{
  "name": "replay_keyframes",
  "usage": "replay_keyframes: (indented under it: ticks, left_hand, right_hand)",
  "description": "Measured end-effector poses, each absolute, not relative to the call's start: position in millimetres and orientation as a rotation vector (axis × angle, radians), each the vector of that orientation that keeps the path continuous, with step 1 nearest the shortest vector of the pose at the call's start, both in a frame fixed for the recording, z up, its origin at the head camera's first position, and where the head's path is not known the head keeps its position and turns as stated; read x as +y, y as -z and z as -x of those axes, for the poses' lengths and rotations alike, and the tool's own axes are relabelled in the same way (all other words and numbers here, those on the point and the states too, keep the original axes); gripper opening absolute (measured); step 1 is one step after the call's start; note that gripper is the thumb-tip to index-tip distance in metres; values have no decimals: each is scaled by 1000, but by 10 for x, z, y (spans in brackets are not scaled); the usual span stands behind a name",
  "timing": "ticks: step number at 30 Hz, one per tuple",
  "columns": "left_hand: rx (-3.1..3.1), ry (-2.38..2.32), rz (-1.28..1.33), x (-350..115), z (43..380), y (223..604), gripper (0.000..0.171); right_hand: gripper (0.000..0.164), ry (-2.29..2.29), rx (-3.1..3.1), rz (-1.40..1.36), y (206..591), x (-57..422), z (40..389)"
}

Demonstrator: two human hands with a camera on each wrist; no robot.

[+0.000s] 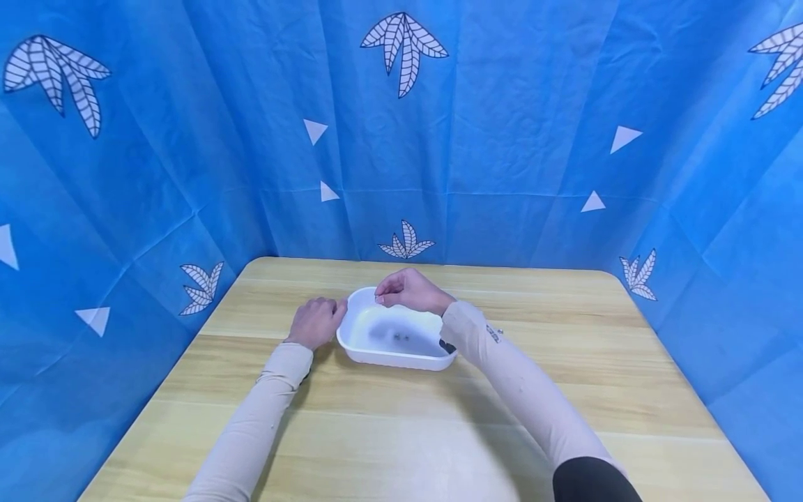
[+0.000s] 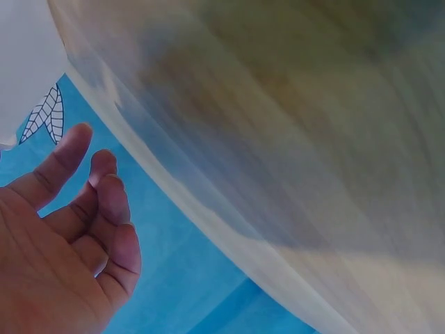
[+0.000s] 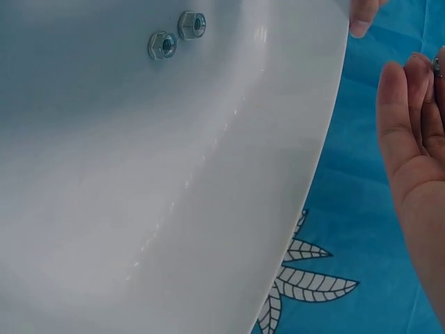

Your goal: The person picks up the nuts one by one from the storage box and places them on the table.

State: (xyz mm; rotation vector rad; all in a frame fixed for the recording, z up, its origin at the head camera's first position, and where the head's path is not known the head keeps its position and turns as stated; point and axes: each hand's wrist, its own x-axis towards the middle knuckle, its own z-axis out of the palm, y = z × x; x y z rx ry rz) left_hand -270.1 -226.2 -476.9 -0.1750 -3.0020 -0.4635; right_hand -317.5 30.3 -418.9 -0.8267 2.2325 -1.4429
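Note:
A white plastic basin [image 1: 395, 359] sits on the wooden table. Two metal hex nuts [image 3: 162, 45] lie on its floor, close together. Over the basin's far side, my right hand [image 1: 415, 290] pinches a small metal piece, seemingly another nut [image 3: 437, 64]; only its edge shows at the border of the right wrist view, the fingers hiding the rest. At the basin's left end is my left hand [image 1: 316, 323], fingertips by the rim. Its fingers are loosely bent in the left wrist view, holding nothing visible; whether they touch the rim I cannot tell.
The wooden table [image 1: 552, 404] stretches around the basin on all sides. Behind it and along both sides hangs a blue curtain [image 1: 514, 139] with white leaf and triangle prints. My right forearm crosses above the basin's right end.

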Motion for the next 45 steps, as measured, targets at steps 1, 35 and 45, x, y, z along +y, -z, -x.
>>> replay_keyframes:
  ticks: [1,35,45]
  left_hand:
    - [-3002,462,175,-2260,2696,4767,67]
    - [-3024,522,188,-2318,2714,4809,73]
    - [-3024,525,201,-2300,2722,4778,73]
  right_hand:
    - [19,1445,2232,825,4185,314,3174]
    - [20,1422,2423,681,3916,1068,3025]
    - [22,1409,2504,610,3986,1449,2950]
